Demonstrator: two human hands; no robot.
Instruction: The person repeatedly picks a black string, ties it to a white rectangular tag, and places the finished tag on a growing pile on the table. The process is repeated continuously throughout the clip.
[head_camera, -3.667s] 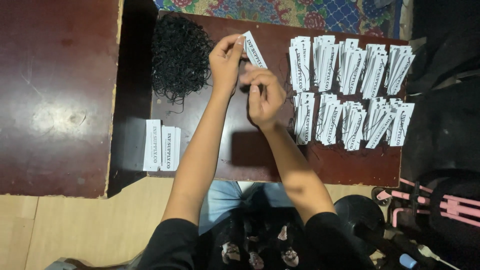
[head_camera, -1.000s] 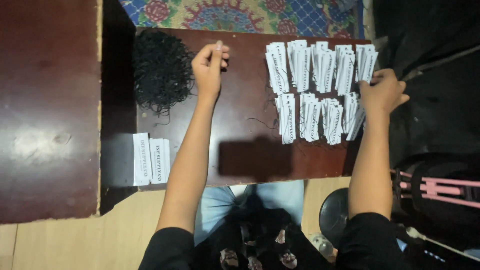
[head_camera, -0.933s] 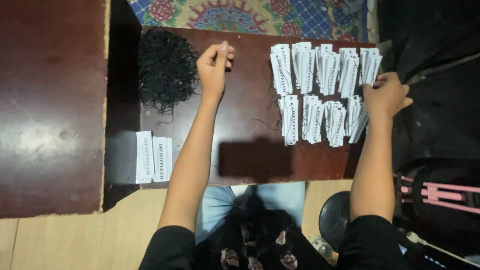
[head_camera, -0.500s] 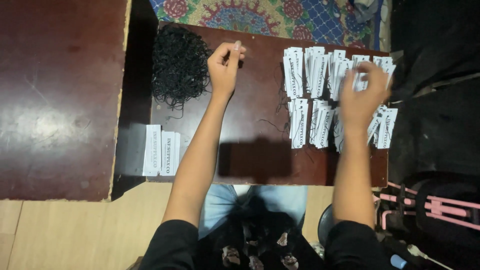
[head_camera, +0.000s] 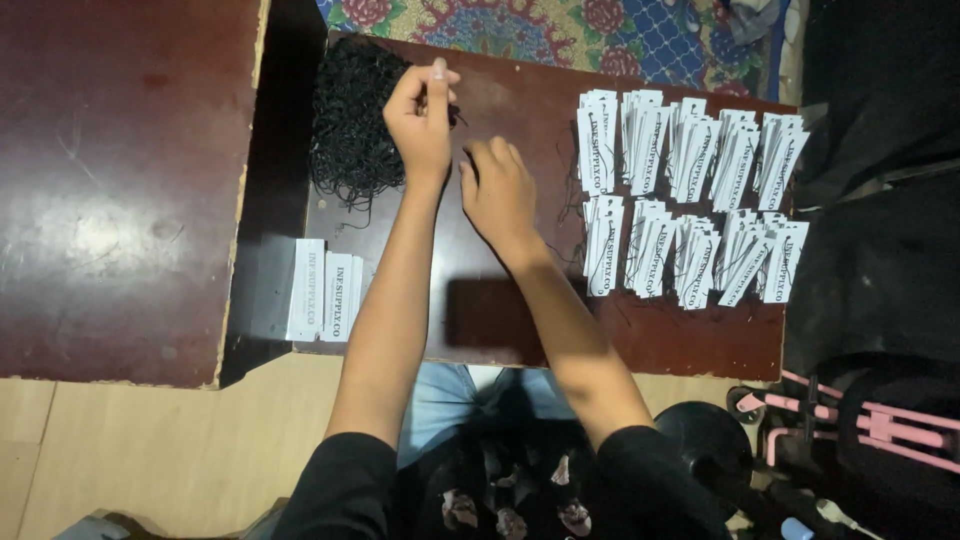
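two hands meet: right hand (head_camera: 500, 190) back empty from white tag stacks (head_camera: 690, 200); left hand (head_camera: 422, 120) pinches black string (head_camera: 352, 125).

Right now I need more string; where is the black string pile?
Head view: the string pile lies at the table's far left corner, touching the left hand.

Both bare forearms reach forward, the left hand (head_camera: 420, 120) raised with fingertips pinched (thumb against forefinger), the right hand (head_camera: 498, 190) loosely curled beside it.
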